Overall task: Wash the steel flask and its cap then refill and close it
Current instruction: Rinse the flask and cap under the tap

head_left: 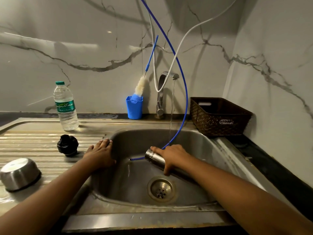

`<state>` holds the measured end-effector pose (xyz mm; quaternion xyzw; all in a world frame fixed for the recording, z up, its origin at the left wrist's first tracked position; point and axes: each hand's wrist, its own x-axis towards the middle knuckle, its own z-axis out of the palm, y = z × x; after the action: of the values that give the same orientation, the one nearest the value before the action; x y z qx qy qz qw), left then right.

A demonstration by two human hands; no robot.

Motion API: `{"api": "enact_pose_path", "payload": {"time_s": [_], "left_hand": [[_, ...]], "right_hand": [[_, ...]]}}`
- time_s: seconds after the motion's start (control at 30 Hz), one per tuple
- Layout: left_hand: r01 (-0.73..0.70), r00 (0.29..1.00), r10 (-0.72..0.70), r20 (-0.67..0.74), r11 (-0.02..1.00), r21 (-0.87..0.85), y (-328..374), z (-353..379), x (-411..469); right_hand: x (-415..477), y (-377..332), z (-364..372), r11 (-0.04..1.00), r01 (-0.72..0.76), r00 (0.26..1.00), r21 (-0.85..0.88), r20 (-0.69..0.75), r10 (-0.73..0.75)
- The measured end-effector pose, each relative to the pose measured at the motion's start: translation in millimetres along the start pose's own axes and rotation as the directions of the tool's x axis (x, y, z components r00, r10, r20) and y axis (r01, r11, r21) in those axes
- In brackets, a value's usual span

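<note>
The steel flask point(155, 157) lies tilted over the sink basin point(128, 180), its open mouth pointing up and left. My right hand point(171, 156) grips it near the neck, thumb curled underneath. A thin stream runs from the tap point(167, 78) down just behind that hand. My left hand point(100, 154) rests flat on the basin's left rim, fingers straight. The black cap point(67, 145) stands on the ribbed drainboard, left of that hand. A steel cup-shaped lid point(19, 173) sits upside down at the front left.
A plastic water bottle point(65, 106) stands at the back left. A blue cup point(134, 107) holding a bottle brush sits beside the tap. A blue tube point(185, 99) loops down into the basin. A brown woven basket point(218, 116) is at the back right corner.
</note>
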<state>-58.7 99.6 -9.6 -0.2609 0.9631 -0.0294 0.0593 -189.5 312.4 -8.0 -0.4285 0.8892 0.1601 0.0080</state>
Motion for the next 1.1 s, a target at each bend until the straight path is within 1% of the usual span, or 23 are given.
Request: {"api": "enact_pose_path", "payload": {"time_s": [0.13, 0.23, 0.33, 0.4, 0.57, 0.77, 0.87, 0.97, 1.03, 1.07, 1.1], "left_hand": [[-0.003, 1.0, 0.003, 0.014, 1.0, -0.009, -0.7, -0.9, -1.2], [-0.007, 1.0, 0.007, 0.017, 1.0, -0.016, -0.6, -1.5, -2.7], [-0.008, 1.0, 0.009, 0.015, 1.0, -0.026, -1.6, -0.7, -2.0], [-0.01, 1.0, 0.01, 0.011, 0.999, -0.033, -2.4, -0.7, -1.2], [-0.015, 1.0, 0.015, 0.015, 0.999, -0.044, -3.5, 0.2, 0.1], [-0.028, 0.999, 0.029, 0.032, 0.999, -0.025, -5.7, -1.0, 0.9], [-0.038, 0.999, 0.038, 0.034, 0.999, -0.013, -6.3, -1.8, -0.3], [-0.042, 0.999, 0.042, 0.033, 0.999, -0.014, -5.9, -3.1, -2.1], [-0.042, 0.999, 0.043, 0.032, 0.999, -0.015, -5.3, -3.7, -3.5], [-0.043, 0.999, 0.043, 0.032, 0.999, -0.017, -5.2, -3.7, -3.9], [-0.043, 0.999, 0.044, 0.03, 0.999, -0.018, -4.8, -3.7, -4.3]], "right_hand": [[-1.7, -15.3, -1.0, 0.975, 0.071, 0.997, -0.212, 0.013, -0.07], [-2.8, -20.7, -2.6, 0.92, 0.11, 0.993, -0.376, 0.001, -0.119], [-3.9, -20.7, -3.8, 0.87, 0.116, 0.988, -0.479, -0.032, -0.149], [-4.8, -19.1, -4.8, 0.855, 0.117, 0.984, -0.506, -0.059, -0.17], [-6.2, -17.8, -11.1, 0.856, 0.11, 0.971, -0.505, -0.129, -0.201], [-2.9, -16.5, -15.8, 0.858, 0.068, 0.929, -0.509, -0.281, -0.241], [-3.0, -15.6, -18.7, 0.901, 0.048, 0.907, -0.432, -0.359, -0.22], [-5.1, -15.3, -18.9, 0.968, 0.033, 0.884, -0.247, -0.444, -0.144], [-4.2, -13.1, -15.6, 0.999, 0.042, 0.895, -0.026, -0.444, -0.049], [-4.2, -11.3, -13.2, 0.991, 0.046, 0.912, 0.128, -0.41, 0.011], [-3.3, -9.2, -9.5, 0.95, 0.037, 0.935, 0.309, -0.347, 0.076]]}}
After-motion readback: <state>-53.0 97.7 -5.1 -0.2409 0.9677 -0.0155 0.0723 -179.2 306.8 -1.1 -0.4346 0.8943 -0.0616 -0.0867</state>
